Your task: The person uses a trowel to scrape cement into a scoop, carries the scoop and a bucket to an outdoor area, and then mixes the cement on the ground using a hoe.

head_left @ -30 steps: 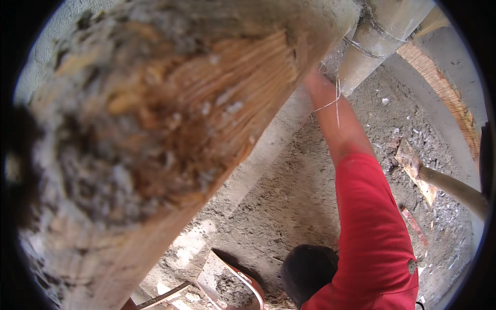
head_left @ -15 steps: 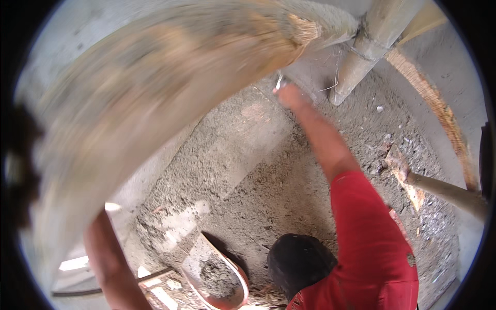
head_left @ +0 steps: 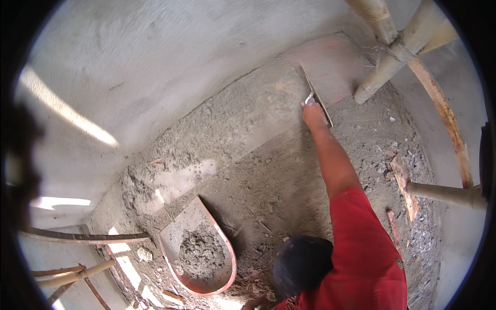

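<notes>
Your own hands sat outside the frame — finger state could not be told | co-worker's hand (head_left: 313, 112) gripped trowel (head_left: 316, 95), upper centre-right, against wet plaster (head_left: 248, 121) | mortar pan (head_left: 234, 261) — lower centre.

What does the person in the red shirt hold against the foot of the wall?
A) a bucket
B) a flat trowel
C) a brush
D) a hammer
B: the co-worker's raised hand grips a flat trowel, whose thin blade lies against the grey plaster.
</notes>
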Demonstrator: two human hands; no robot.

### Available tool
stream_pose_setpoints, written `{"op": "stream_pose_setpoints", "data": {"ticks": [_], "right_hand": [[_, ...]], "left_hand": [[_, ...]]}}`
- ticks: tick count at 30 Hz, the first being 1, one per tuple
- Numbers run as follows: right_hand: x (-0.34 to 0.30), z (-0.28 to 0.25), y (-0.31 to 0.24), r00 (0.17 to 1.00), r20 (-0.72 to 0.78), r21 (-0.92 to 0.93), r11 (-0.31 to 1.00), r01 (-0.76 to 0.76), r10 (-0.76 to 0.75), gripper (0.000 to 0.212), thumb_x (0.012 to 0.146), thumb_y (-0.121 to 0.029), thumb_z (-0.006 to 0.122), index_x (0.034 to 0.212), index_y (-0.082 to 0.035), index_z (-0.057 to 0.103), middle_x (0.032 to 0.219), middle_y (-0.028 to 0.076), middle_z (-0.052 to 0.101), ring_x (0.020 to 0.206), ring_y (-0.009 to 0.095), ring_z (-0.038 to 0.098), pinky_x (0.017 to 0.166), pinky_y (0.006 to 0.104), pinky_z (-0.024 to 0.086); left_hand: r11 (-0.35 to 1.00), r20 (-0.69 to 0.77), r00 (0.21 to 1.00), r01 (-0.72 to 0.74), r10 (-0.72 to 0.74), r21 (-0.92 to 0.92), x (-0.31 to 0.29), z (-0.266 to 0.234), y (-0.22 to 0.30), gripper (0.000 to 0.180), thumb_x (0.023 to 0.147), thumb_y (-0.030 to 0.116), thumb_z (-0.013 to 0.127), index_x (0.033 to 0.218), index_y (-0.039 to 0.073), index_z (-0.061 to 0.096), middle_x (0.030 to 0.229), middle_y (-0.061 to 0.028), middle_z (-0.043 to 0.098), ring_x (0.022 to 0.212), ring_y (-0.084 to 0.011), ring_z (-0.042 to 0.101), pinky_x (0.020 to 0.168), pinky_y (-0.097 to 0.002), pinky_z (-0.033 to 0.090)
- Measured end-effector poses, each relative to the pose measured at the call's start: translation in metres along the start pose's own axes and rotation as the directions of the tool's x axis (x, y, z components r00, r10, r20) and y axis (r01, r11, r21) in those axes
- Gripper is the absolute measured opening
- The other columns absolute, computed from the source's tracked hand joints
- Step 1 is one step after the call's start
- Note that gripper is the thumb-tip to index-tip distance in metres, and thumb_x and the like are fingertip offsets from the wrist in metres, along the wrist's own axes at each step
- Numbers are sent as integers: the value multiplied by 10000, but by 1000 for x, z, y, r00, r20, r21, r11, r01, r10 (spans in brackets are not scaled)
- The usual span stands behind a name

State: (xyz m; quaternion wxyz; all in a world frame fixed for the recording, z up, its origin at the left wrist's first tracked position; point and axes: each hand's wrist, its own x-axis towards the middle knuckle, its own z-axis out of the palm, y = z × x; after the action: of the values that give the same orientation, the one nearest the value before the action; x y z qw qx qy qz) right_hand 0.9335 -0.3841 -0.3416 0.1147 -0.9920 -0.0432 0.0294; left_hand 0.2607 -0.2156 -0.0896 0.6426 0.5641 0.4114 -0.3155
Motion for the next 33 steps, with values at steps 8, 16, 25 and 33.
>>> {"op": "stream_pose_setpoints", "data": {"ticks": [8,16,25,33], "right_hand": [[-12,0,-166,988,116,256,964,72,-105,487,1001,-431,501,1145,12,643,1138,239,665,1066,436,645,924,534,501],[49,19,-99,986,137,289,948,-133,97,489,1020,-433,472,1220,-9,610,1188,230,655,1149,398,619,932,511,503],[68,-45,-53,973,31,325,919,-225,227,504,984,-441,542,1188,10,640,1163,268,660,1089,417,647,918,525,502],[-55,70,-215,990,32,222,967,126,-137,343,884,-317,606,1045,-33,711,1125,261,675,1044,461,639,917,567,493]], "left_hand": [[998,-87,994,-69,69,-6,77,-63,-158,461,890,13,668,1335,-25,552,1097,-145,681,960,-210,669,848,-365,549],[986,-27,986,-162,163,26,82,-50,-130,398,947,13,576,1342,-20,538,1148,-147,679,974,-216,679,792,-356,574],[954,-58,952,-299,300,18,65,-66,-138,377,1003,75,555,1361,-39,519,1239,-161,651,1074,-228,647,863,-349,554],[930,-184,981,10,62,367,41,-78,-67,460,899,78,677,1351,71,588,1234,-142,669,1091,-233,652,912,-346,528]]}}
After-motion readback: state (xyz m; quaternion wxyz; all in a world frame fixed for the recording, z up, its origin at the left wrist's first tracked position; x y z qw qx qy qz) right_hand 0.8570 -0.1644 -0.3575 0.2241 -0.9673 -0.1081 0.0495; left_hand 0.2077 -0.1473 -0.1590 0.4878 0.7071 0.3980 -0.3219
